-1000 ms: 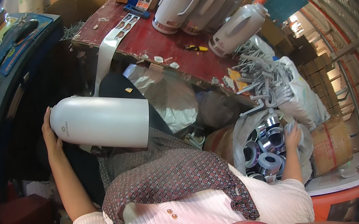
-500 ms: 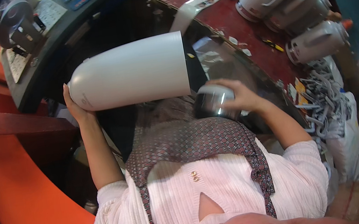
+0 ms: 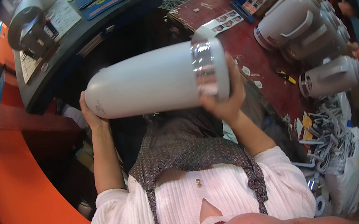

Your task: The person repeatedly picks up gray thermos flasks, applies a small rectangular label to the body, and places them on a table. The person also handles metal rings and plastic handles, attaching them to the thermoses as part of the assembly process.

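A pale grey vacuum flask body [image 3: 148,82] lies sideways in the air before my lap, its narrow end to the left. My left hand [image 3: 92,114] is wrapped round that narrow end. At the wide right end sits a grey base cap [image 3: 219,63] with a shiny metallic band [image 3: 202,58] beside it. My right hand [image 3: 228,100] grips this cap from below and from its end, with some fingers hidden behind it. Cap and body meet in line; whether the cap is fully seated I cannot tell.
Several finished grey flasks with handles [image 3: 287,16] stand on the red table [image 3: 249,56] at right, near a yellow cutter [image 3: 286,77] and a label sheet [image 3: 224,22]. A sack of grey handles [image 3: 330,136] is below. A dark desk [image 3: 145,2] stands far left. Another person [image 3: 349,10] is far right.
My right hand has brought the base cap with its band up to the flask's open wide end. The flask sits slightly lower and further right in view.
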Tool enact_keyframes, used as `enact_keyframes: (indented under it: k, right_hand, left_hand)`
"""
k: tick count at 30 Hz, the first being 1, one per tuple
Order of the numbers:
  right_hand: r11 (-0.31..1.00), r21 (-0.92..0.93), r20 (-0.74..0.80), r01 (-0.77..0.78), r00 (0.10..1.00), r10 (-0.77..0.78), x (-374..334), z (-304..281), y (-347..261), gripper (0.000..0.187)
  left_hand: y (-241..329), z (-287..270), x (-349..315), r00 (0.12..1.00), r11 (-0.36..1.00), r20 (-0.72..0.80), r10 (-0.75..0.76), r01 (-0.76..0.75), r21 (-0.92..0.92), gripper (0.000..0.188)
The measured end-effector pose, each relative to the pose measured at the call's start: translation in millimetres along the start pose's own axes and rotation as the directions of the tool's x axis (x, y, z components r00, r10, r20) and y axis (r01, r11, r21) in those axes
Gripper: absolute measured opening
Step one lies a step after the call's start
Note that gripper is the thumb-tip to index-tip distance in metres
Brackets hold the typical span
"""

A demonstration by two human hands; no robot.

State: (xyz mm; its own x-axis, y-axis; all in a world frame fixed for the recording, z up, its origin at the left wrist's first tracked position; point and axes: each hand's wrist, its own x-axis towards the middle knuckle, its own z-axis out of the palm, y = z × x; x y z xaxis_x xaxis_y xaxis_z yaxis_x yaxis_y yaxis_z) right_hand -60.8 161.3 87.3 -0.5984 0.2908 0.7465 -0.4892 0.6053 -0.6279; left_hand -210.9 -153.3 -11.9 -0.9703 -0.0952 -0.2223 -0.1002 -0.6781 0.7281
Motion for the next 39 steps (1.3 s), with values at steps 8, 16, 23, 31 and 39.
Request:
enact_keyframes:
  k: [8,16,23,31,39]
  right_hand:
    - [0.998,-0.011,0.118,-0.058,0.991,0.058,-29,-25,31,0.082]
    - [0.659,0.288,0.020,-0.695,0.692,0.721,-26,-58,40,0.069]
    - [0.230,0.542,0.274,-0.808,0.428,0.861,-82,-102,85,0.051]
    - [0.099,-0.866,-0.493,-0.490,0.804,-0.333,-98,-446,17,0.040]
    - [-0.595,-0.689,-0.478,-0.414,0.876,-0.057,-137,-574,-14,0.034]
  left_hand:
    - [84,99,-24,0.993,0.994,0.103,0.059,-0.068,0.083,0.065]
    - [38,97,66,0.626,0.782,0.594,0.505,-0.623,-0.009,0.053]
    - [44,166,-17,0.123,0.329,0.945,0.302,-0.944,0.018,0.054]
    - [105,119,6,0.520,0.249,0.749,0.411,-0.854,0.457,0.053]
    - [32,90,51,0.579,0.107,0.796,-0.175,-0.793,0.600,0.042]
